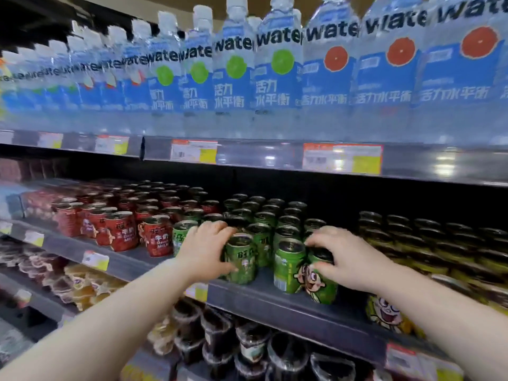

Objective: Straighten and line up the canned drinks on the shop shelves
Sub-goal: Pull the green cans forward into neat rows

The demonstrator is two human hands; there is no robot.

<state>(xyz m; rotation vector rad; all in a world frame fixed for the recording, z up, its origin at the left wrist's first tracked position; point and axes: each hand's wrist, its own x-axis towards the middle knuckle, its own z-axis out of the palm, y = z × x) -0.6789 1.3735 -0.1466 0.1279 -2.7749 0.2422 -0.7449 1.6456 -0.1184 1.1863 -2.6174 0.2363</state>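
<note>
Rows of small cans fill the middle shelf [275, 303]: red cans [121, 232] on the left, green cans [264, 215] in the centre, yellow cans [439, 243] on the right. My left hand [203, 248] grips a green can [243, 264] in the front row, fingers over its rim and thumb on its side. My right hand [349, 257] grips another green can with a cartoon face [321, 281] at the shelf's front edge. Between the two stands a third green can [287, 266], touching the cartoon-face can.
Water bottles [277, 70] with blue labels line the upper shelf, close above the cans. Price tags [342, 158] hang on the shelf edges. Below, jelly cups and dark packaged cups [220, 334] fill the lower shelves. A yellow cartoon can [384, 314] shows under my right forearm.
</note>
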